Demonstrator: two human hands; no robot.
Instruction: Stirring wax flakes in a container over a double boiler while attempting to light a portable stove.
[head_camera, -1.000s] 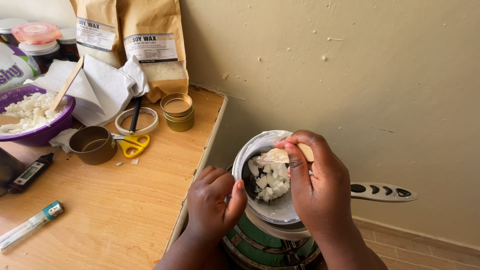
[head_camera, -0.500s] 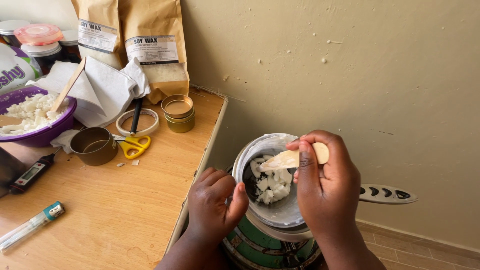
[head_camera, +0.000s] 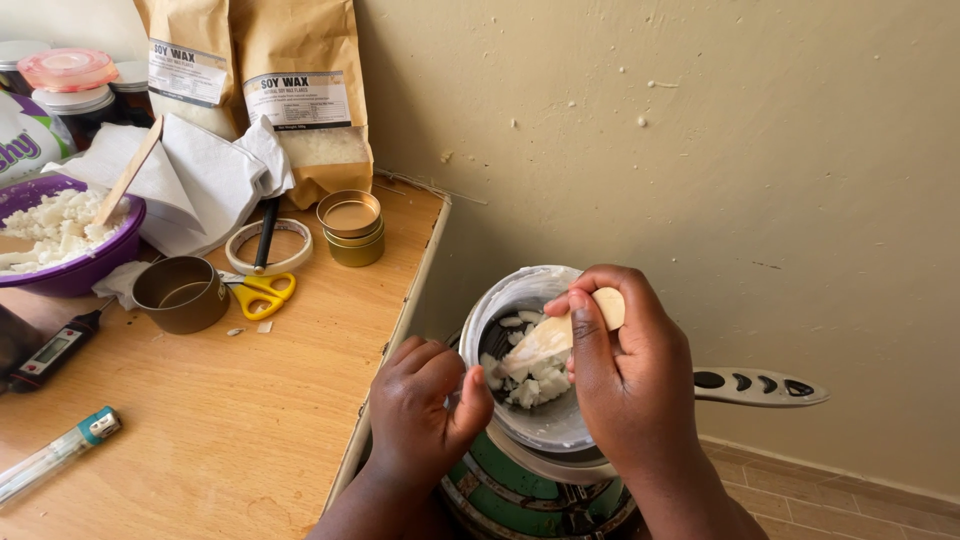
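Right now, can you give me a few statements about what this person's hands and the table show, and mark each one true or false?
1. The right hand holds a wooden stick over the pot. True.
2. The pot holds white wax chunks. True.
3. The left hand holds the yellow scissors. False: they lie on the table; the hand is at the pot's rim.
4. The purple bowl is empty. False: it holds white flakes.

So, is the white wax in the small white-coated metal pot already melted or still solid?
Still solid: the white wax lies in separate chunks in the pot, around the wooden stick.
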